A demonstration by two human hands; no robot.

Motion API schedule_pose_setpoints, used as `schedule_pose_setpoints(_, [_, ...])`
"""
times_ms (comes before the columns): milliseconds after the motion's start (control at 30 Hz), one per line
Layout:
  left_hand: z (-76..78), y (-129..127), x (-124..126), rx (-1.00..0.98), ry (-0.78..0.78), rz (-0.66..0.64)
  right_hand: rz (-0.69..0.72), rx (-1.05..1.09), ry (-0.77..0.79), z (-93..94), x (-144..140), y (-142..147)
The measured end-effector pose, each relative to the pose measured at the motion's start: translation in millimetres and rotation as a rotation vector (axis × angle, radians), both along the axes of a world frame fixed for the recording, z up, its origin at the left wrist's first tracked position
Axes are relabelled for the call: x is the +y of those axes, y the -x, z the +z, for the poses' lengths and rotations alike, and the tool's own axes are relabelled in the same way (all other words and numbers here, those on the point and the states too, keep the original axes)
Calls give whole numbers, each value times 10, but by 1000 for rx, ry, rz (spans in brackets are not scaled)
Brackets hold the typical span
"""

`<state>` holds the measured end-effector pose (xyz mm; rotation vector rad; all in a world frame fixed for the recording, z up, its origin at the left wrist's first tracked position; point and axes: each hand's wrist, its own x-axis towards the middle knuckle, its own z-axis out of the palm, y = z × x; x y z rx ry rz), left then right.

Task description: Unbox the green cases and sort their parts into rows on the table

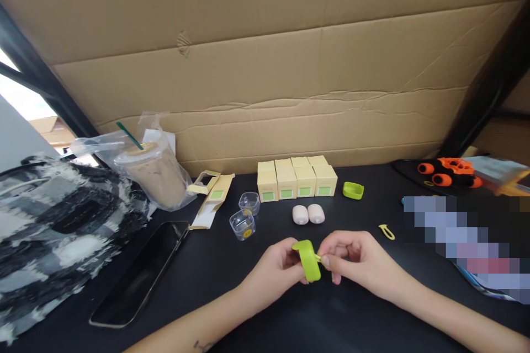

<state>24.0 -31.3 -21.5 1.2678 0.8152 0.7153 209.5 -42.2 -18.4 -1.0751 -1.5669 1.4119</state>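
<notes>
Green case [308, 260] pinched between left hand [277, 267] and right hand [351, 256] above the tabletop [256, 309], fingers of both closed on it, small yellow loop at its right edge half hidden by fingertips, bare tabletop just below, pink pods [308, 214] and boxes [296, 178] beyond.

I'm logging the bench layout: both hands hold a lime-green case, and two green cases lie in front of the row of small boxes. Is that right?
Not quite. The head view shows two pale pink cases in front of the boxes, not green ones. Left hand and right hand do hold the lime-green case.
</notes>
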Motion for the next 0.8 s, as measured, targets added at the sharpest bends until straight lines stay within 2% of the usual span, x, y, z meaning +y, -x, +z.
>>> schedule_pose_setpoints(133, [-22,-6,-11,27,-19,-8,3,-9,-23,-11,0,-17])
schedule_pose_setpoints(400, [15,-35,-35,-25,6,62,18,44,-119,-15,-22,4])
schedule_pose_setpoints(633, [17,-30,-41,-17,-19,42,31,-71,-94,-11,-18,-19])
schedule_pose_setpoints(800, [33,-15,-64,82,-107,-13,71,-257,-288,107,-36,-88])
